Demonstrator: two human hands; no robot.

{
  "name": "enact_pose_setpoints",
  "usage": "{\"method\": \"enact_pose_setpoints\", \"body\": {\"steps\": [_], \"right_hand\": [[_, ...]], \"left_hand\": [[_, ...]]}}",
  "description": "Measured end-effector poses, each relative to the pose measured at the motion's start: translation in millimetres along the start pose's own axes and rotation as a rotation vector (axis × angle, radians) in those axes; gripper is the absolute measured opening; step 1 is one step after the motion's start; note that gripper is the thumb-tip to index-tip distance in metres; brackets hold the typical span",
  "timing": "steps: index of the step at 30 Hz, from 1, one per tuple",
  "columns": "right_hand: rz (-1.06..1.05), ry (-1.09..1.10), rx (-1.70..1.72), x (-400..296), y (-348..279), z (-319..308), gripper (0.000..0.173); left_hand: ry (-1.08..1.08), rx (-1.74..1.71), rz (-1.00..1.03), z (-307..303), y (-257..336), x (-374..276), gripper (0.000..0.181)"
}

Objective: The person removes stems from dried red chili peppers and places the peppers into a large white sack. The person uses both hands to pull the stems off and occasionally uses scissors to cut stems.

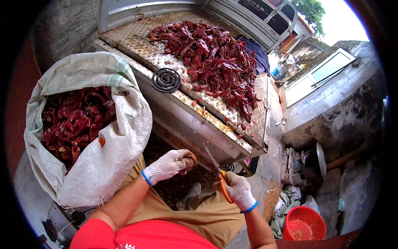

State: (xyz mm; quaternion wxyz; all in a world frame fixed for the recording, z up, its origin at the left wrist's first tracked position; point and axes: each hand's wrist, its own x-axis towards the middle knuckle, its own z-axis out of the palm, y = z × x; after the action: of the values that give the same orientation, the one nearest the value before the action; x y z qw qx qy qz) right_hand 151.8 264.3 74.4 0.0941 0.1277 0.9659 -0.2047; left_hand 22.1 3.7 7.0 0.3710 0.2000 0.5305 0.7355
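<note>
My left hand point(174, 165), in a white knitted glove with a blue cuff, is closed around something at its fingertips, perhaps a dried chili point(193, 158); most of it is hidden. Orange-handled scissors point(223, 183) are in my gloved right hand point(238, 188), their blades pointing up and away towards the truck bed's edge. Left of my left hand stands a white woven sack point(124, 152), its rim rolled down, full of dark red dried chilies point(77, 121). A large heap of dried red chilies point(214, 59) lies on the metal truck bed point(130, 37) beyond my hands.
A black mosquito coil point(166, 80) lies at the bed's near edge, among seeds and scraps. Dark cloth point(259, 56) is behind the heap. At the lower right are a red plastic basin point(321, 222) and crumpled sacking point(284, 205). A stained wall point(351, 109) runs along the right.
</note>
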Motion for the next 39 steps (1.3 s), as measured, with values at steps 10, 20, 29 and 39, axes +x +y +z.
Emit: {"method": "enact_pose_setpoints", "body": {"steps": [10, 20, 29, 39], "right_hand": [[0.503, 0.306, -0.378, 98, 19, -112, 0.057], [-0.054, 0.624, -0.306, 157, -58, -110, 0.030], [-0.230, 0.202, -0.459, 214, -210, -69, 0.044], [-0.434, 0.585, -0.120, 214, -157, -60, 0.025]], "left_hand": [[-0.032, -0.076, 0.056, -3, -2, 1, 0.019], [0.076, -0.292, 0.058, -14, -2, -3, 0.020], [0.112, -0.294, 0.089, -18, -8, 1, 0.015], [0.133, -0.254, 0.161, -19, -6, 2, 0.018]]}}
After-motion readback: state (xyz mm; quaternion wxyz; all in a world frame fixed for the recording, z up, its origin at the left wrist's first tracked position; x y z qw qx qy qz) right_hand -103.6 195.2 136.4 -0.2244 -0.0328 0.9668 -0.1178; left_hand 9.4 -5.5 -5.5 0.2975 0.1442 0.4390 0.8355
